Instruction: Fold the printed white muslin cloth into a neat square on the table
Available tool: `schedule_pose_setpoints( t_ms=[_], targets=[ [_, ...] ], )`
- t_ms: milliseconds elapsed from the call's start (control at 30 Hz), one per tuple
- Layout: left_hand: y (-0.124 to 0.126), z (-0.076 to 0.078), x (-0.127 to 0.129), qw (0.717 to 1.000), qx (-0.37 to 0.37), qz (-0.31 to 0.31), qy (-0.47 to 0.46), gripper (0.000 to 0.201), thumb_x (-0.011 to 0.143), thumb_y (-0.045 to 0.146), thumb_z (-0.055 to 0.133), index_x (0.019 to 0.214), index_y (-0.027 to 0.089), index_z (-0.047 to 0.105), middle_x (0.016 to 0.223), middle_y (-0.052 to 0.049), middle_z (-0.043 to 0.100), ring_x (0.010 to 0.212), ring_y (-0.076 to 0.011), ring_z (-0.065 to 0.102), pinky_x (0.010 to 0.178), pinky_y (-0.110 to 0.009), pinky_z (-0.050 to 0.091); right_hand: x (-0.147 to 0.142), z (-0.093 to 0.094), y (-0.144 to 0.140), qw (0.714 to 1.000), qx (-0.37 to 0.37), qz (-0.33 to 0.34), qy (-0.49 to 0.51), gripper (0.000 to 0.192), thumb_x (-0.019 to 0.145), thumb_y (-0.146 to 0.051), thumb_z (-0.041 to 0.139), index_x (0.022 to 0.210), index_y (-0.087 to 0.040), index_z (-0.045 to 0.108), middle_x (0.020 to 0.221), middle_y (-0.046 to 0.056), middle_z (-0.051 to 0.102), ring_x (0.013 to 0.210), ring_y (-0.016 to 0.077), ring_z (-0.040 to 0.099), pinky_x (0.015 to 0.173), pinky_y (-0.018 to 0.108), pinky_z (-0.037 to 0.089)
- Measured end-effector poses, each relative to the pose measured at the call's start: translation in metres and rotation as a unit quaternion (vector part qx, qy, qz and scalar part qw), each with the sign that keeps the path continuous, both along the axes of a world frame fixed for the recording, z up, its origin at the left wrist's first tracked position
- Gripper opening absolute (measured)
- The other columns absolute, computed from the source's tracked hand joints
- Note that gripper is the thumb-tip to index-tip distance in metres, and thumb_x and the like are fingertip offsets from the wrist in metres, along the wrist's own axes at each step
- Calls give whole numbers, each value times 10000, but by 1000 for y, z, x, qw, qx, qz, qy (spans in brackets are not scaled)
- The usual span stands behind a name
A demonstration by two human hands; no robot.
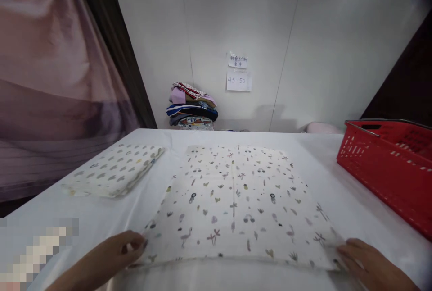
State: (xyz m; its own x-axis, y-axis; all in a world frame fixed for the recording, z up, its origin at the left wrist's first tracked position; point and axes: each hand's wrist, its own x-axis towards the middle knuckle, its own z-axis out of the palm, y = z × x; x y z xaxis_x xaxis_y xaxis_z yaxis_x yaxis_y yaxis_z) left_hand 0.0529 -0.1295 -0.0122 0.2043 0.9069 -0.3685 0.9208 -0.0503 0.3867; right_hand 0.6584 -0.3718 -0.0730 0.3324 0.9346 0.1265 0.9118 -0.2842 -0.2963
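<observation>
From where I stand, a pinkish curtain (50, 79) hangs at the far left, and below it a small folded cloth (114, 169) with a pastel print lies on the white bench (337, 192). Moving right, the person's left hand (118, 248) pinches the near left corner of the printed cloth (236, 201), fingers curled on the hem. That cloth lies spread flat in the middle of the bench, a seam or crease running up its centre, the near edge lifted just slightly off the surface. Behind it, against the wall, sits a stack of folded clothes (193, 107) and two paper notes (239, 72) are stuck above. Further right, the right hand (364, 259) holds the near right corner, fingers closed on the edge. A red basket (388, 165) stands at the far right of the bench, well apart from the cloth. I judge the fold is only beginning: both near corners are gripped, and the next move calls for lifting them evenly and carrying them toward the far edge so the hems meet squarely
</observation>
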Motion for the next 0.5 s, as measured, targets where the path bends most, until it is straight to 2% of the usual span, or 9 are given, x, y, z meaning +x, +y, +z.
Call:
schedule_pose_setpoints(
  t_ms=[67, 133, 200, 267, 367, 500],
  targets=[
    [23, 17, 13, 998, 37, 21, 35, 442, 642, 601, 465, 927, 324, 658, 963, 0, 684, 867, -236, 622, 741, -317, 479, -7, 8, 21, 999, 10, 43, -29, 320, 754, -482, 522, 910, -287, 722, 1114, 67, 652, 1051, 304, 592, 890, 423, 507],
    [54, 31, 38, 994, 98, -13, 34, 518, 700, 604, 436, 1025, 252, 633, 1099, -53, 646, 967, -242, 602, 790, -316, 468, -23, 17, 53, 994, 15, 97, -39, 357, 809, -472, 476, 1055, -306, 676, 1273, 49, 551, 1143, 296, 530, 955, 434, 460],
    [92, 34, 71, 990, 132, -41, 29, 516, 771, 555, 398, 1091, 205, 600, 1151, -85, 615, 995, -230, 590, 808, -305, 462, -47, 27, 95, 989, 20, 141, -38, 382, 859, -469, 419, 1154, -327, 616, 1353, 21, 474, 1198, 279, 483, 980, 427, 436],
    [134, 26, 107, 982, 180, -49, 42, 469, 816, 484, 385, 1114, 180, 585, 1218, -98, 570, 1055, -229, 557, 867, -314, 439, -75, 37, 142, 982, 8, 189, -22, 433, 896, -471, 358, 1248, -301, 544, 1422, 26, 383, 1272, 260, 396, 1019, 422, 390],
    [188, 5, 156, 966, 241, -66, 64, 413, 864, 388, 350, 1113, 154, 581, 1226, -110, 550, 1110, -229, 514, 920, -323, 405, -115, 47, 216, 971, -20, 236, 5, 525, 914, -491, 292, 1345, -230, 439, 1471, 47, 288, 1347, 249, 258, 1074, 435, 293],
    [233, -22, 196, 962, 258, -22, 83, 428, 869, 382, 354, 1184, 147, 524, 1332, -135, 456, 1211, -273, 412, 948, -406, 370, -151, 41, 299, 967, -34, 250, 25, 642, 905, -556, 247, 1422, -177, 292, 1515, 52, 140, 1391, 232, 83, 1118, 431, 145]
  ],
)
